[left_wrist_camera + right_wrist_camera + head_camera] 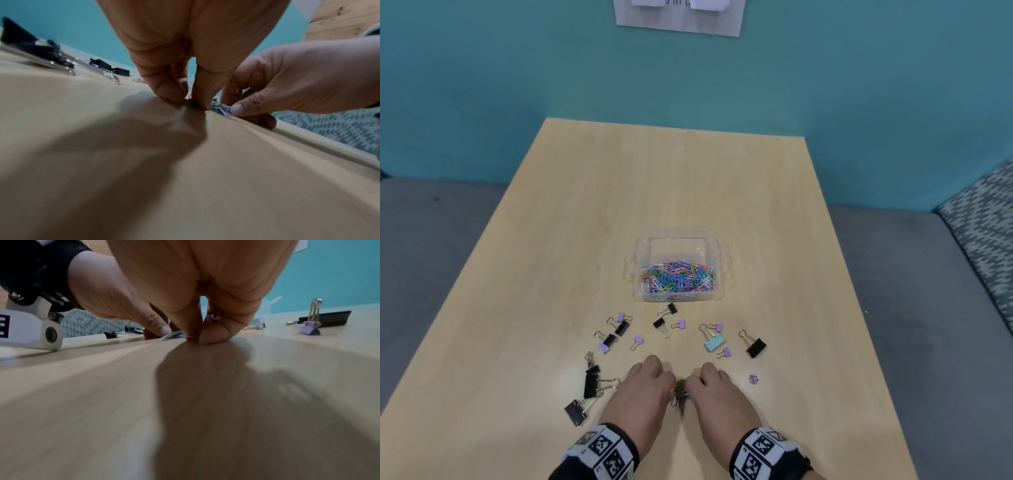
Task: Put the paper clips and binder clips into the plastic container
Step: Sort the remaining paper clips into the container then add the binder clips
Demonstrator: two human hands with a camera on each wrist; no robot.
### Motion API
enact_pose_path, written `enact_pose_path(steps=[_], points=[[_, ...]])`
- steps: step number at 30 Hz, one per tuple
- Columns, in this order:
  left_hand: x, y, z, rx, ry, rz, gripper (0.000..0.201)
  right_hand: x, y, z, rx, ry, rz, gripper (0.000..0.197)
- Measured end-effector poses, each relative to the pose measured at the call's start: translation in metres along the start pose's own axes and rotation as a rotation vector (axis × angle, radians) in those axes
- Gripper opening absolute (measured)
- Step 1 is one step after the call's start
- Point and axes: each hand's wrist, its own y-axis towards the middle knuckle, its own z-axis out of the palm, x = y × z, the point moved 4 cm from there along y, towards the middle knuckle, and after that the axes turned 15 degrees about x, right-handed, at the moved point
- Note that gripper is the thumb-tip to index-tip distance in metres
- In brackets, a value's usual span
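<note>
Pale wooden table point(688, 178) meets teal wall point(517, 85).

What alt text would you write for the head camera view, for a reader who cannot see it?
Two hands, the left hand and right hand, gather a small bunch of paper clips on a light wooden table. Beyond them, scattered binder clips lie before a clear plastic container holding colourful paper clips.

- Left hand point(645, 389) reaches forward, palm down, fingers curled with tips down at the counter point(688, 192), pinching a small cluster of paper clips point(678, 399).
- Right hand point(717, 390) mirrors it just beside, fingertips point(213, 335) pinched together at the same cluster.
- Both wrists wear black-and-white marker bands point(602, 452).
</note>
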Motion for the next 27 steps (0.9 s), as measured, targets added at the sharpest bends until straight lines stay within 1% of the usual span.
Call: enact_pose_path(steps=[3,5,7,8,10,13,17,21,24,26,27], points=[[0.001,-0.001,0.005,0.053,0.058,-0.028,0.045,-0.001,-0.001,-0.003,0.023,0.003,-0.014,0.046],[0.004,0.0,0.009,0.083,0.071,-0.044,0.051,-0.003,-0.002,-0.005,0.039,-0.011,-0.021,0.047],[0.003,-0.001,0.008,0.125,0.048,-0.052,0.048,-0.004,-0.001,-0.007,0.059,-0.027,-0.023,0.046],[0.0,-0.001,0.005,0.139,0.037,-0.054,0.041,-0.004,-0.001,-0.008,0.063,-0.038,-0.026,0.045],[-0.008,-0.002,-0.001,0.124,0.053,-0.06,0.025,-0.004,0.0,-0.008,0.07,-0.082,-0.043,0.039],[-0.014,0.0,-0.009,0.214,0.074,-0.104,0.03,-0.002,0.005,-0.006,0.101,-0.141,-0.055,0.033],[-0.015,0.004,-0.015,0.281,0.06,-0.15,0.031,-0.002,0.01,-0.011,0.105,-0.161,-0.045,0.034],[-0.011,0.006,-0.017,0.285,0.043,-0.173,0.028,-0.005,0.013,-0.016,0.122,-0.122,-0.041,0.032],[-0.009,0.007,-0.024,0.197,-0.014,-0.185,0.017,-0.01,0.017,-0.021,0.111,-0.014,-0.006,0.024],[-0.002,0.009,-0.029,0.149,-0.105,-0.184,0.033,-0.017,0.017,-0.026,0.085,0.107,0.021,0.018],[0.003,0.009,-0.028,0.165,-0.168,-0.195,0.035,-0.022,0.018,-0.026,0.068,0.173,0.027,0.017]])
